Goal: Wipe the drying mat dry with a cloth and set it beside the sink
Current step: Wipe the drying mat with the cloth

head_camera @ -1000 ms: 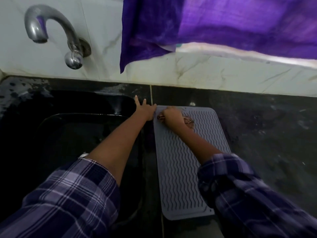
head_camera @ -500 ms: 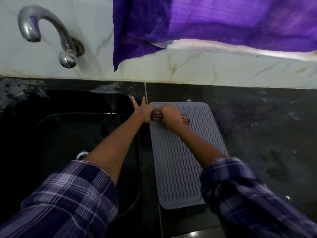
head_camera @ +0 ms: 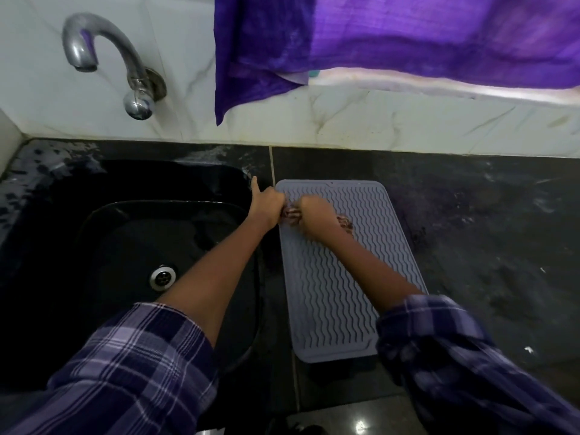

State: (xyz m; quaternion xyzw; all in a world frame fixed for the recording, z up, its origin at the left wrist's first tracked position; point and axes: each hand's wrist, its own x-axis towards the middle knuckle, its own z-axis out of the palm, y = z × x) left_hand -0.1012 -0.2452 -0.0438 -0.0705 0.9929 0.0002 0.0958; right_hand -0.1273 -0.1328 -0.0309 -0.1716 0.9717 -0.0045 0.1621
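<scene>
The grey drying mat (head_camera: 329, 277) with wavy ribs lies flat on the dark counter, just right of the black sink (head_camera: 125, 246). My right hand (head_camera: 315, 211) grips a small brownish cloth (head_camera: 344, 222) and presses it on the mat's far left part. My left hand (head_camera: 266, 204) sits at the mat's far left edge with its fingers curled onto that edge and one finger pointing away. A bit of the cloth shows between the two hands.
A chrome tap (head_camera: 94, 48) sticks out of the white marble wall above the sink. A purple fabric (head_camera: 376, 36) hangs over the wall ledge behind the mat. Dark counter (head_camera: 486, 246) stretches to the right of the mat.
My left hand's spread fingers have curled in at the mat's edge. My right hand with the cloth stays at the mat's far left part. The camera view has shifted slightly.
</scene>
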